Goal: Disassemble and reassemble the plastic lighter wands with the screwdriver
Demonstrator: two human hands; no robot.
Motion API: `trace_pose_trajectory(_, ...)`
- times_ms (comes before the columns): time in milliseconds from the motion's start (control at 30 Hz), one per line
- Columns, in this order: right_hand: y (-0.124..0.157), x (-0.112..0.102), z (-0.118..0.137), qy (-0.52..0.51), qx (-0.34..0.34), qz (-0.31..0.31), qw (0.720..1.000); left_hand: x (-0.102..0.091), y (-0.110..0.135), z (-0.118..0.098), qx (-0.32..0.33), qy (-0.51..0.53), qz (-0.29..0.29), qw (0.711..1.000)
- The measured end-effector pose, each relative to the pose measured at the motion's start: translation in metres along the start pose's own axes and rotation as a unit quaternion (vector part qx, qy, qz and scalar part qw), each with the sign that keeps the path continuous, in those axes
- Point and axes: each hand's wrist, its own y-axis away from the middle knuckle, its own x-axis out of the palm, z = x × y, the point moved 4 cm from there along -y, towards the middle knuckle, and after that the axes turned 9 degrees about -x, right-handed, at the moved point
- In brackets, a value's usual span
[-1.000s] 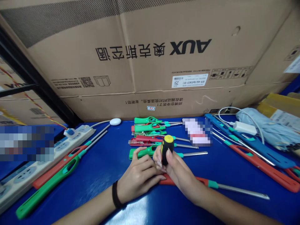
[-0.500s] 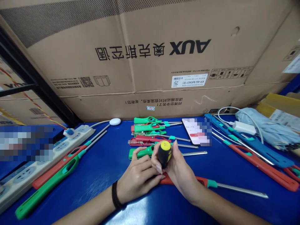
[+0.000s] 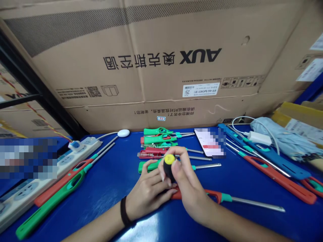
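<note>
My right hand (image 3: 194, 198) is closed around a screwdriver (image 3: 168, 168) with a black and yellow handle, held upright with its butt end towards me. Its shaft and tip are hidden by my fingers. Below it lies a long-nosed red lighter (image 3: 177, 194), its metal tube pointing right. My left hand (image 3: 148, 190), with a black band at the wrist, is closed over the lighter's handle end and presses it down. Just behind my hands is a green lighter (image 3: 148, 166), partly covered by them.
More lighters, some opened, lie in a row (image 3: 156, 139) at the back beside a phone (image 3: 209, 143). A power strip (image 3: 63, 164), a red lighter and a green lighter (image 3: 50, 205) are on the left. Blue lighters (image 3: 275, 154) and a red one lie right. A cardboard box (image 3: 161, 77) stands behind.
My right hand has turned about the screwdriver, with the thumb now across the handle and the fingers curled over. The handle has shifted slightly left. My left hand stays on the lighter.
</note>
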Motion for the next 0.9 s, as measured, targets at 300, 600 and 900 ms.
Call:
trace_pose_trajectory(300,-0.003,0.0,-0.001,0.008,-0.01,0.009,1.0,-0.002,-0.001,-0.001,0.008,0.002,0.002,1.0)
trace_pose_trajectory(600,-0.007,-0.008,0.0,-0.026,0.005,-0.019,0.999,-0.001,-0.002,0.0,-0.03,0.007,0.044,0.999)
trace_pose_trajectory(900,0.002,-0.019,-0.004,-0.031,0.023,-0.045,0.998,-0.004,-0.005,-0.001,-0.023,-0.011,0.058,0.998)
